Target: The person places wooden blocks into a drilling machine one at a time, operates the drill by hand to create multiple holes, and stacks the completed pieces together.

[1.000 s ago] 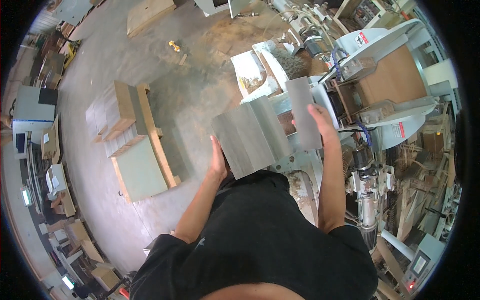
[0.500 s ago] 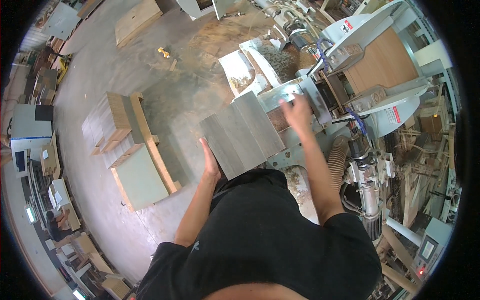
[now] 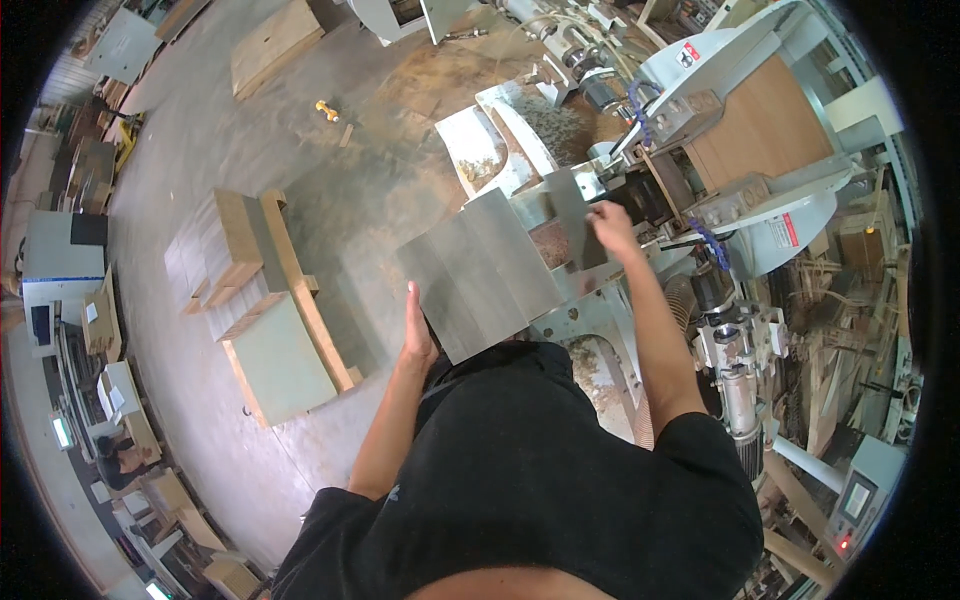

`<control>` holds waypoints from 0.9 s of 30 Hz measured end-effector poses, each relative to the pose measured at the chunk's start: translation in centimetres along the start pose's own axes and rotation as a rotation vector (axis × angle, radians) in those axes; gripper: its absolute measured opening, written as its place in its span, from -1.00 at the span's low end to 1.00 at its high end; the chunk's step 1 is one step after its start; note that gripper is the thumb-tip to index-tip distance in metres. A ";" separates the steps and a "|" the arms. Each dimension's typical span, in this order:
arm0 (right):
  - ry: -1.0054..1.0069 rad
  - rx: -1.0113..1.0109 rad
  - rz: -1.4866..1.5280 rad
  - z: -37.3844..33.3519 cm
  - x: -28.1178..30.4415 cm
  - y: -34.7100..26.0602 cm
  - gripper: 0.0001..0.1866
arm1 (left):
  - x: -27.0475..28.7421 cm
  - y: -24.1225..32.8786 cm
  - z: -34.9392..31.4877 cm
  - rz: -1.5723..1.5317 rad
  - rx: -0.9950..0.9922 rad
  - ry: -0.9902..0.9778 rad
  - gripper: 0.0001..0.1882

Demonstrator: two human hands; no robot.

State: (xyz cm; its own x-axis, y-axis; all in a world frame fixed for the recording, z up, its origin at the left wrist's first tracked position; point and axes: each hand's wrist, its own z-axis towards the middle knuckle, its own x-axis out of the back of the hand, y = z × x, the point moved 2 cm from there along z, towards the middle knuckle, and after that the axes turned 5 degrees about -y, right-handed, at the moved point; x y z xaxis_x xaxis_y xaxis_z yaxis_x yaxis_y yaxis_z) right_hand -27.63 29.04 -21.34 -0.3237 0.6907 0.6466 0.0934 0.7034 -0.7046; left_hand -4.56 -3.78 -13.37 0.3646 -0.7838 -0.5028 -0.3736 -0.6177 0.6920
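My left hand [image 3: 417,330] supports several grey wood-grain boards [image 3: 480,275] at their left edge, thumb up along the side and the other fingers hidden underneath. The boards lie side by side in front of my body, reaching toward the machine. My right hand [image 3: 614,230] is closed at the right edge of another narrow grey board [image 3: 574,220], which is smeared by motion. This board is tilted over the pale metal bed of the machine [image 3: 590,182], a short gap away from the boards in my left hand.
Stacked boards [image 3: 232,240] sit on a wooden pallet [image 3: 300,290] to the left. On the right stand the machine's white guards [image 3: 800,225], a motor unit [image 3: 735,380] and a control box [image 3: 860,495]. A yellow tool [image 3: 327,111] lies on the floor; a person [image 3: 122,460] is far left.
The narrow grey board has come leftward off the machine's front, and my right hand has moved slightly right and down to its edge. My left hand and its boards have barely moved.
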 end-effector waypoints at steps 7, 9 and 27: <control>-0.234 0.059 0.102 -0.5 -9.4 -0.2 -0.67 | 1.3 -1.3 1.4 -0.065 0.047 0.082 0.05; -0.120 0.157 0.045 -1.0 -9.8 -0.3 -0.68 | 2.0 -2.2 1.7 -0.081 0.109 0.121 0.05; -0.163 -0.027 -0.242 -3.1 -9.1 -1.2 -0.62 | 2.0 -2.3 1.5 -0.016 0.111 0.019 0.15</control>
State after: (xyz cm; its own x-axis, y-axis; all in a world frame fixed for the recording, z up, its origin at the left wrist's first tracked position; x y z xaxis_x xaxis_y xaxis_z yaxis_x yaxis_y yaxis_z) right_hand -21.85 22.45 -25.42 -0.4867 0.4678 0.7377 0.0191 0.8500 -0.5264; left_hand -4.26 -4.03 -16.75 0.3872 -0.7731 -0.5024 -0.4592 -0.6342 0.6220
